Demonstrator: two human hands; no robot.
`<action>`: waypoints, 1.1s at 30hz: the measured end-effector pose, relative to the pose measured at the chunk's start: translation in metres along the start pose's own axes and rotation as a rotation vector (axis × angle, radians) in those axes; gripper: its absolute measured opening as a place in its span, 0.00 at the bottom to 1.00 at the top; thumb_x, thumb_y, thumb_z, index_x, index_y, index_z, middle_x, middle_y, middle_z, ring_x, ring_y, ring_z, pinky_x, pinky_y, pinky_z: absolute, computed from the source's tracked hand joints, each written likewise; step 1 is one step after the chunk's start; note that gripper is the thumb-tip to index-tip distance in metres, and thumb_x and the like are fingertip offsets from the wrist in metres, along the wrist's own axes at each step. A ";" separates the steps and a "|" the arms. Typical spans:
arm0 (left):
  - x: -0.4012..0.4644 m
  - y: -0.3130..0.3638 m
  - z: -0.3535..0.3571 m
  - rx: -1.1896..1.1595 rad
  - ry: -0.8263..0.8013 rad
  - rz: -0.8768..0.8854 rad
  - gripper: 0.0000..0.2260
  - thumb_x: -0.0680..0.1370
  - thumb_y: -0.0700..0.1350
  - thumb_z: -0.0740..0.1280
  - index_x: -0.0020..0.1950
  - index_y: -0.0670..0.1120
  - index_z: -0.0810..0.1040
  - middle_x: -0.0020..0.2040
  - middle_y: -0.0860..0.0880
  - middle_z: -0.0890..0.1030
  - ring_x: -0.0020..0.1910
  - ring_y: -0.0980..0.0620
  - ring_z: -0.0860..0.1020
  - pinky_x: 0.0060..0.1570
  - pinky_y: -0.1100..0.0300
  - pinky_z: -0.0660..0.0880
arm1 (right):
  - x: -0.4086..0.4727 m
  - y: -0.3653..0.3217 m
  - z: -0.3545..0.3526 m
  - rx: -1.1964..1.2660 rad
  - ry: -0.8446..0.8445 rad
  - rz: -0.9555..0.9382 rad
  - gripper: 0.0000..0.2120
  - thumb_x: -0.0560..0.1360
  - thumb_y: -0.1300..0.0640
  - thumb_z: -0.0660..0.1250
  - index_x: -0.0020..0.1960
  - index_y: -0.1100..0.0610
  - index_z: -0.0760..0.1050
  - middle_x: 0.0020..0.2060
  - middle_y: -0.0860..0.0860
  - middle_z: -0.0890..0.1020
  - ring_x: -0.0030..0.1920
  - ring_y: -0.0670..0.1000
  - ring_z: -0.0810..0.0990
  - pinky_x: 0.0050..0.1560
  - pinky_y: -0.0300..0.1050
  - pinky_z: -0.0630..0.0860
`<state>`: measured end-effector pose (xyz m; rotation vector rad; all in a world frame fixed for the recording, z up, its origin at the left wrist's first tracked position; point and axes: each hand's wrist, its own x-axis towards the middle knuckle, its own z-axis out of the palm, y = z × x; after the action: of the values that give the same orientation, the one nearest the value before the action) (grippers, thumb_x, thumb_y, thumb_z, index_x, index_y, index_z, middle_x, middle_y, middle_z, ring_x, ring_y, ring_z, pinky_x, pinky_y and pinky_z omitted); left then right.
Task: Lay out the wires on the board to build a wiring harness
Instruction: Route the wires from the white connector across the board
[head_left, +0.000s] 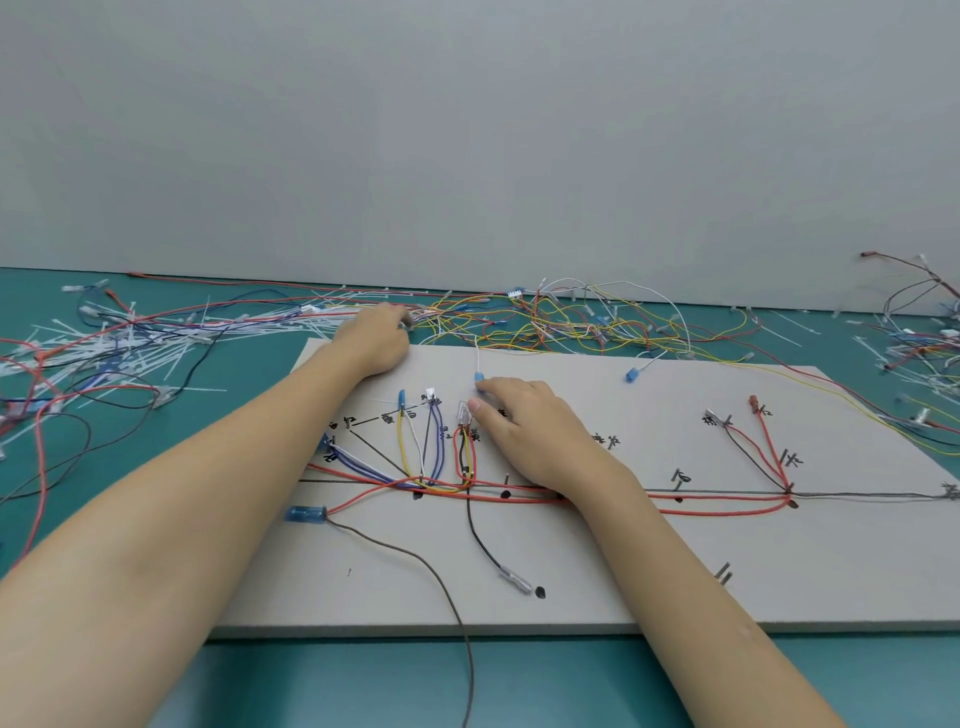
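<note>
wires (545, 317) | left hand (376, 335) fingertips buried, grip unclear | right hand (519, 421) pinches blue terminal (479, 378)

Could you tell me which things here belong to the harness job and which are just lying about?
In the job: board; routed red wires; blue-tipped white wire at the right hand; wire pile where the left hand reaches.

Lying about: cable ties; far-right wire tangle.

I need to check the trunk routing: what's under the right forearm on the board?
The red wires and the grey trunk line run in under the right forearm and emerge leftward. Any pegs or marks beneath it are covered.
</note>
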<state>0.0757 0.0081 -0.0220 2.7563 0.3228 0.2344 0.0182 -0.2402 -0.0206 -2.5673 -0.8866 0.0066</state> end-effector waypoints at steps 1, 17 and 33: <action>0.000 0.002 0.001 -0.017 -0.003 0.012 0.17 0.78 0.38 0.55 0.63 0.46 0.73 0.68 0.42 0.72 0.67 0.42 0.68 0.65 0.46 0.67 | 0.000 0.000 0.000 -0.003 0.000 0.000 0.22 0.82 0.44 0.53 0.72 0.51 0.67 0.71 0.47 0.71 0.70 0.54 0.65 0.68 0.48 0.62; 0.008 0.015 0.001 -0.167 0.104 0.049 0.11 0.77 0.47 0.70 0.53 0.41 0.81 0.40 0.45 0.75 0.44 0.41 0.76 0.42 0.56 0.68 | -0.001 -0.002 -0.001 -0.002 0.004 0.003 0.22 0.82 0.45 0.54 0.73 0.52 0.67 0.71 0.48 0.70 0.70 0.53 0.64 0.68 0.47 0.61; -0.098 0.140 -0.093 -1.449 0.037 0.232 0.13 0.76 0.38 0.58 0.35 0.42 0.78 0.43 0.42 0.85 0.43 0.47 0.81 0.43 0.56 0.78 | -0.007 0.005 -0.024 0.605 0.689 0.020 0.39 0.73 0.51 0.72 0.76 0.45 0.54 0.49 0.47 0.73 0.44 0.51 0.75 0.45 0.34 0.70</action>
<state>-0.0101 -0.1132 0.1032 1.3404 -0.1525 0.3744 0.0192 -0.2574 -0.0017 -1.8123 -0.4849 -0.4932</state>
